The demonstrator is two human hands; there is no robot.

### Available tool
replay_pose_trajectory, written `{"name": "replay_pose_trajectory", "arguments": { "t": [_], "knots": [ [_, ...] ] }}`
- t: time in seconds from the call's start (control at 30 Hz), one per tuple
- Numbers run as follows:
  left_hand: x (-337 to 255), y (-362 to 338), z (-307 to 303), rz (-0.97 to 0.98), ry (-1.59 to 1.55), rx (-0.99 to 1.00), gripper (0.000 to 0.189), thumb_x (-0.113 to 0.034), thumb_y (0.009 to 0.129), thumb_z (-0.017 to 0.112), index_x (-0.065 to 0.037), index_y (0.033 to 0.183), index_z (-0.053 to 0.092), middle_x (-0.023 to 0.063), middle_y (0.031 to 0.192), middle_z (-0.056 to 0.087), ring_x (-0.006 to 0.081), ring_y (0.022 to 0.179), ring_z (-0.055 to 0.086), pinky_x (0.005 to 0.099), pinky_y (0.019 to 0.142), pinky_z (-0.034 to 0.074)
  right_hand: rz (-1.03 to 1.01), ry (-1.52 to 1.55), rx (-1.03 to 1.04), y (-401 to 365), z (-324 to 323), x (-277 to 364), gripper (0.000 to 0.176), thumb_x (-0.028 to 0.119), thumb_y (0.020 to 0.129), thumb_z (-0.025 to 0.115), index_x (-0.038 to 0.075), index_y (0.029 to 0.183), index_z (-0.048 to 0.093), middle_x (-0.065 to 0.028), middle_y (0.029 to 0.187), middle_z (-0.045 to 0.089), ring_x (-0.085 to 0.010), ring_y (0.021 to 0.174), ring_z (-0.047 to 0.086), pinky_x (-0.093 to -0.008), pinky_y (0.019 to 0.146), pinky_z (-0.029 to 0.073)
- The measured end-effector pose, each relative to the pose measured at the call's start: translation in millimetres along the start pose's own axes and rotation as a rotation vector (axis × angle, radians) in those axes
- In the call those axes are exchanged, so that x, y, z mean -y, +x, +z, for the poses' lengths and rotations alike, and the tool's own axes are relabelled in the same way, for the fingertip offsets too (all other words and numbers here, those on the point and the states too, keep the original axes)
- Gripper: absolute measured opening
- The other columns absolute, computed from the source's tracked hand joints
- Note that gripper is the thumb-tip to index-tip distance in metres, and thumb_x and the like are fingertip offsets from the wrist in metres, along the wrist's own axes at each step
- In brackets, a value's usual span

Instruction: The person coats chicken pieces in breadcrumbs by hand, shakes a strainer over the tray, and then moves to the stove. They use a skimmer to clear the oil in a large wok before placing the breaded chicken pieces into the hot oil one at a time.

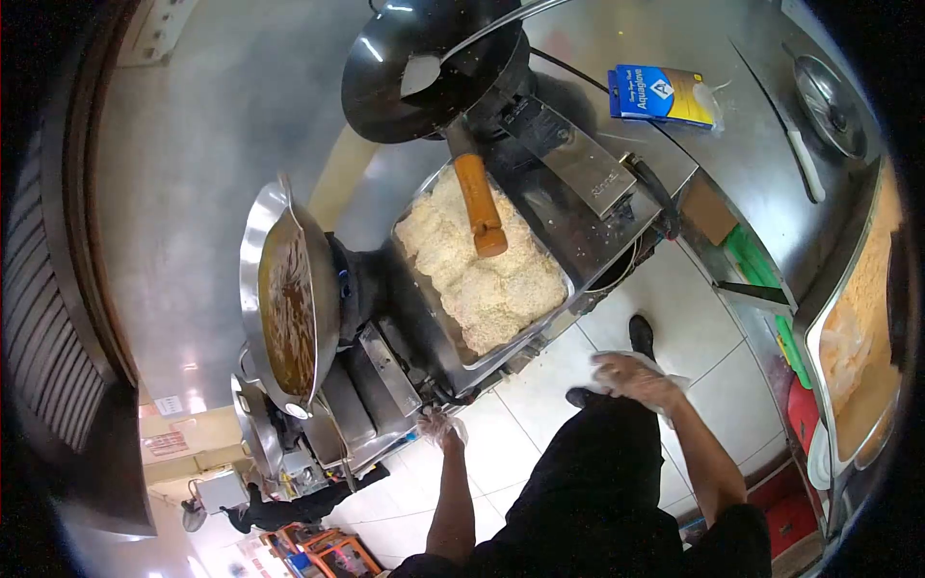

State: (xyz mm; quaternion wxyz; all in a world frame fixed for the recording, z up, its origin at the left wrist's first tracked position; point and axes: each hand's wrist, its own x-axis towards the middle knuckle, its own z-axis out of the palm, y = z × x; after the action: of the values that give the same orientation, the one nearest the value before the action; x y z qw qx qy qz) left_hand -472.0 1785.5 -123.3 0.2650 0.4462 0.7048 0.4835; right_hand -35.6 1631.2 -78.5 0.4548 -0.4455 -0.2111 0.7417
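Note:
My left hand (440, 426), in a clear plastic glove, reaches to the front edge of the gas stove (387, 371). Its fingers are curled at the control area there, and what they grip is hidden. My right hand (636, 379), gloved the same way, hangs in the air above the floor with its fingers loosely extended and nothing in them. A metal tray (461, 358) of crumb-coated pieces (496, 289) stands between the burners. To its left, a wide wok (326, 279) of brown oil sits over a burner with a small blue flame.
A dark wok (371, 91) with a wooden handle (479, 207) lies beyond the tray, its handle over the crumbed pieces. A blue glove box (660, 94), a knife (805, 164) and a metal bowl (829, 106) lie on the right counter. A crumb-filled tray (867, 328) stands at far right.

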Motion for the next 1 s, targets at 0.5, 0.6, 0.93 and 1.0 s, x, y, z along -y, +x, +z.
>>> {"name": "replay_pose_trajectory", "arguments": {
  "t": [0.5,0.6,0.93,1.0],
  "knots": [
    [-28.5,-16.1,-4.6,-0.310,-0.034,0.113,0.019,-0.026,0.082,0.053,-0.009,0.085,0.045,0.0029,0.068,0.052,0.0107,0.055,0.047,0.0238,0.048,0.040,-0.329,-0.452,-0.086,60.5,-9.9,40.3,0.025,0.012,0.079,0.054,0.003,0.101,0.049,-0.0091,0.090,0.054,-0.0173,0.075,0.054,-0.0275,0.069,0.046],
    [-18.4,-44.4,-13.3,-0.201,-0.185,0.187,0.020,-0.026,0.083,0.052,-0.007,0.085,0.046,0.0036,0.066,0.052,0.0116,0.051,0.048,0.0261,0.045,0.040,-0.546,-0.880,0.037,89.9,44.8,108.3,0.019,0.002,0.076,0.050,0.002,0.095,0.050,-0.0106,0.087,0.053,-0.0176,0.075,0.054,-0.0272,0.072,0.046],
    [133.7,-207.1,-102.9,-0.827,-0.517,0.247,0.014,-0.013,0.081,0.044,-0.002,0.083,0.053,0.0083,0.085,0.056,0.0172,0.078,0.055,0.0276,0.060,0.046,-0.672,-1.847,0.057,266.9,113.3,107.6,0.036,0.031,0.075,0.051,-0.001,0.092,0.048,-0.0174,0.090,0.052,-0.0303,0.088,0.050,-0.0397,0.079,0.039],
    [150.8,-242.1,-116.5,-0.675,0.020,0.434,0.013,-0.015,0.081,0.047,-0.004,0.081,0.055,0.0078,0.080,0.057,0.0171,0.073,0.055,0.0284,0.059,0.046,-0.671,-1.886,0.091,277.3,109.8,104.3,0.039,0.033,0.074,0.052,-0.001,0.092,0.048,-0.0184,0.093,0.052,-0.0300,0.091,0.050,-0.0390,0.081,0.038]
  ]
}}
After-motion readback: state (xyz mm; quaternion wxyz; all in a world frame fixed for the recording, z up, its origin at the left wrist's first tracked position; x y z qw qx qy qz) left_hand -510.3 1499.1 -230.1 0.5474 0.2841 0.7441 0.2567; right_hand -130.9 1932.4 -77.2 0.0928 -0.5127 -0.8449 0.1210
